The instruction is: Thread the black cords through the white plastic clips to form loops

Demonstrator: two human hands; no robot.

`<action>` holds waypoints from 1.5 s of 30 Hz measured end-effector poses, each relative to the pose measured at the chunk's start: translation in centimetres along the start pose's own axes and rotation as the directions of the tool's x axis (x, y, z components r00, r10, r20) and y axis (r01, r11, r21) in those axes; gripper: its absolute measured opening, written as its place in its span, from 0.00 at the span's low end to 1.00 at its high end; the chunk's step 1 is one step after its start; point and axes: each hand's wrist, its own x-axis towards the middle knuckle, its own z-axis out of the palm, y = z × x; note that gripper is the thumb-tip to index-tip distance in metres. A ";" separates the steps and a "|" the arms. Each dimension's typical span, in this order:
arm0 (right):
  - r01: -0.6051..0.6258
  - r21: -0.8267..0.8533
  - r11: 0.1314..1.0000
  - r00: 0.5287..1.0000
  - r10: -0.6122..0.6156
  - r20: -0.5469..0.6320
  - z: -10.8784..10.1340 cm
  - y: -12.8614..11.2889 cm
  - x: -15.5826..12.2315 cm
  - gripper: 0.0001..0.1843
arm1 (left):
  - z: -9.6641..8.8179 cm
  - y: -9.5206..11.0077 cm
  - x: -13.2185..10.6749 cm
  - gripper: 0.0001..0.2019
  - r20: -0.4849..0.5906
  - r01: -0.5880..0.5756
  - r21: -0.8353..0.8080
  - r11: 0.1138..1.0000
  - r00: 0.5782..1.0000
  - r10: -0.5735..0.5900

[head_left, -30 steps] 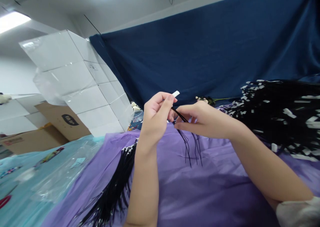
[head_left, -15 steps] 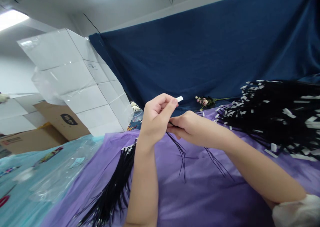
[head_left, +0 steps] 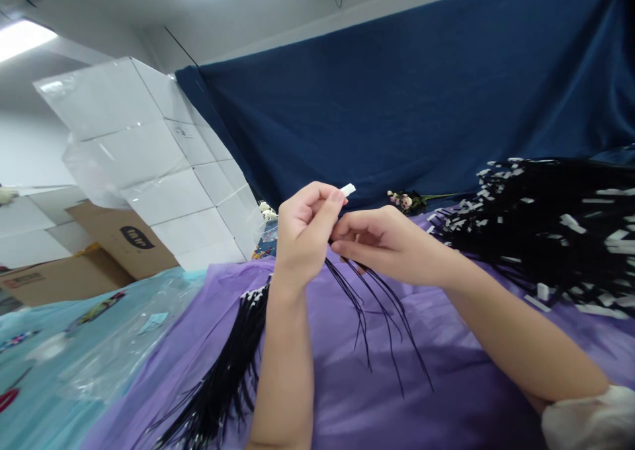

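A navy-blue curtain (head_left: 397, 106), hung behind the purple cloth (head_left: 471, 397) and spanning most of the background. Next in size, the purple cloth itself, wrinkled, reaching the near edge of view. Beyond its left edge, a stack of white cartons (head_left: 149, 132), partly wrapped in clear plastic. Bordering it on the left, a teal cloth (head_left: 54, 397). On its far right part, a heap of black cords (head_left: 536, 231) dotted with white tags. Farther left of it, in front of the cartons, a brown cardboard box (head_left: 116, 238) with a dark oval logo. Lying along its left part, a bundle of black cords (head_left: 231, 357), white-tagged at the upper end and fanned out at the lower.

Above the middle of the purple cloth, the left hand (head_left: 307, 228), thumb and finger pinching a white tag. Just beside it, over the same cloth, the right hand (head_left: 391, 241), fingers bent and narrow, tips at some thin black cords (head_left: 342, 281); hard to tell gripping from touching. Dangling below both hands, in front of the purple cloth, those cords, loose ends spread apart. At its far edge, a sprig of pale pink flowers (head_left: 411, 202). Smallest, above its far edge, the white tag (head_left: 348, 190), protruding from the left-hand pinch.
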 end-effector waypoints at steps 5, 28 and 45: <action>0.020 -0.001 1.000 0.998 -0.020 -0.058 0.2 -0.2 0.1 0.06 | 0.1 -0.1 0.1 0.10 -0.015 -0.011 0.011 1.000 1.000 0.011; 0.166 -0.518 0.839 0.899 -0.345 -0.271 -3.2 0.2 -0.4 0.06 | -0.1 0.1 -0.2 0.11 0.105 0.025 0.039 0.999 0.994 -0.029; -0.002 -0.483 0.875 0.924 -0.183 -0.337 -3.5 -0.2 -0.8 0.05 | 0.1 -0.1 0.1 0.14 0.088 -0.033 0.065 0.997 0.996 0.028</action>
